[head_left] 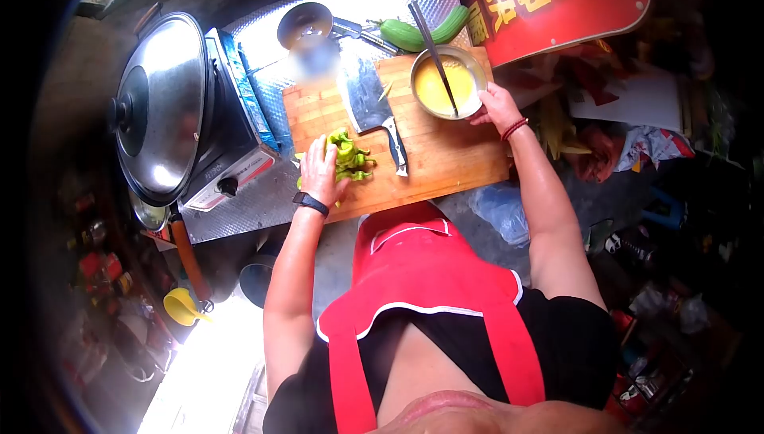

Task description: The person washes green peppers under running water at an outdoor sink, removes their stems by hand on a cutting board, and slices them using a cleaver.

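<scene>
My right hand (pixel 495 108) grips the rim of a metal bowl (pixel 482 73) at the right side of the wooden cutting board (pixel 454 165). Yellow liquid that looks like beaten egg (pixel 434 88) fills part of the bowl, and dark chopsticks (pixel 434 52) lean in it. On the board's left side, my left hand (pixel 320 173) rests with fingers stretched out against a small pile of cut green peppers (pixel 350 157). Between the hands lies a cleaver (pixel 370 108), its dark handle towards me and a few bits beside the blade.
A large lidded wok (pixel 163 108) sits on a gas stove (pixel 231 175) at the left. Behind the board are a metal ladle (pixel 306 24) and a green gourd (pixel 406 35). A red sign (pixel 573 4) stands at the back right. A yellow scoop (pixel 183 307) hangs lower left.
</scene>
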`<state>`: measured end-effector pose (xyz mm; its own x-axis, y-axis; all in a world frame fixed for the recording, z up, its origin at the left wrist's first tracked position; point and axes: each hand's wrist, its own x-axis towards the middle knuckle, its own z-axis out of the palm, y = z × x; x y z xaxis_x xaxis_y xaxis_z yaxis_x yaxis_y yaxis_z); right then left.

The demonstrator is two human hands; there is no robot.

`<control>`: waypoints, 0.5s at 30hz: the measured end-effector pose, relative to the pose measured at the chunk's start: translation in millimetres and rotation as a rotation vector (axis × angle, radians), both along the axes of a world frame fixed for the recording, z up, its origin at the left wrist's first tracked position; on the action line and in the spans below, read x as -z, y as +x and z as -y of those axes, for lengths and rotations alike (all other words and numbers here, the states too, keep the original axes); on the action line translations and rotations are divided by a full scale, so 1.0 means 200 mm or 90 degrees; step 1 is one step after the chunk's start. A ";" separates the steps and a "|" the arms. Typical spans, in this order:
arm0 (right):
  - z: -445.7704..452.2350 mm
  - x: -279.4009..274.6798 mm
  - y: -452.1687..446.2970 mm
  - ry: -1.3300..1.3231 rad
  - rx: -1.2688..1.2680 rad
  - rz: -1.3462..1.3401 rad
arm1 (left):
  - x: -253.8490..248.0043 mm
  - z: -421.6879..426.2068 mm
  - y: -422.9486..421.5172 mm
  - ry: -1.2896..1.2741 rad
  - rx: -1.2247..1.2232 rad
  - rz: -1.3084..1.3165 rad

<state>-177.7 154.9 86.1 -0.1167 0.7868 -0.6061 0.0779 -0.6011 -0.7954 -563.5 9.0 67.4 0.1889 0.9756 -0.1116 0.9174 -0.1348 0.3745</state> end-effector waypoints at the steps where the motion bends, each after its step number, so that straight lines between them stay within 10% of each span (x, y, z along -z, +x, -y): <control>1: -0.03 0.00 0.02 -0.003 -0.017 0.000 | 0.00 0.00 0.01 -0.001 -0.002 -0.001; 15: 0.38 0.14 -0.04 0.030 -0.013 0.153 | -0.03 0.00 0.02 -0.022 0.017 -0.104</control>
